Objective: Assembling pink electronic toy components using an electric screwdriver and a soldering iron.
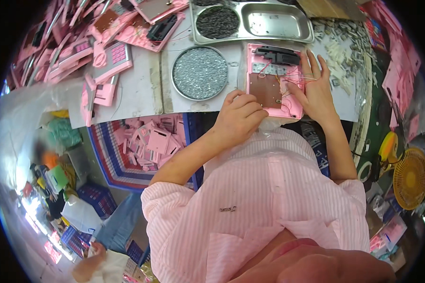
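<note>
An opened pink plastic casing (295, 111) rests at the table's front edge. Inside it lie a brown circuit board (264, 92), a black plastic part (278, 55) along the far side, and thin red and white wires. My left hand (241, 115) is closed on the casing's near left edge, its fingers curled. My right hand (318, 89) holds the right side, thumb reaching in over the wires and the other fingers stretched along the outside. Whether the right thumb pinches a wire I cannot make out.
Left of the casing stands a round tray of small metal pieces (199, 73). A steel compartment tray (274, 23) lies behind. Pink casings (113, 61) pile up at far left; small white parts (337, 61) lie right. A blue-edged basket (104, 160) holds pink pieces below the table.
</note>
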Demonstrator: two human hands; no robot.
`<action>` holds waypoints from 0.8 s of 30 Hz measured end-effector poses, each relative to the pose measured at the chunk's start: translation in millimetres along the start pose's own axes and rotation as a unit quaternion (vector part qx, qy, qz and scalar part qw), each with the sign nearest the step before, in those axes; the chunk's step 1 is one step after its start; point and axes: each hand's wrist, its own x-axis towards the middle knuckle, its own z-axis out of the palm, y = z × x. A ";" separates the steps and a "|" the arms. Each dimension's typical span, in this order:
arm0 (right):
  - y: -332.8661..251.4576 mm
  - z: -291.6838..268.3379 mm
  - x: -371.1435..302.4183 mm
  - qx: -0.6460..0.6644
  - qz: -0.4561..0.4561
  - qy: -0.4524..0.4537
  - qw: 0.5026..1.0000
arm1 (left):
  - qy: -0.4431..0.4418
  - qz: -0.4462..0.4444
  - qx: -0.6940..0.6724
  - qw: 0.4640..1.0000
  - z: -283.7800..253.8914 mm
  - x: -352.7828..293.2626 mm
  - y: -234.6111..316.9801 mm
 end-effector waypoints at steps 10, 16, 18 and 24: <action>-5.0 -8.1 -24.4 0.215 -0.013 0.164 0.963 | -0.019 -0.017 -0.033 0.999 1.9 2.4 4.2; 19.3 -26.0 -12.3 0.176 0.050 0.179 0.967 | -0.046 -0.053 -0.007 0.998 -3.7 12.3 12.1; 29.7 -15.6 7.6 0.205 0.094 0.102 0.969 | -0.065 -0.075 0.007 0.995 -2.4 23.1 20.0; 41.8 0.8 60.6 0.168 0.044 0.054 0.983 | -0.095 -0.112 0.033 0.989 3.1 24.4 29.0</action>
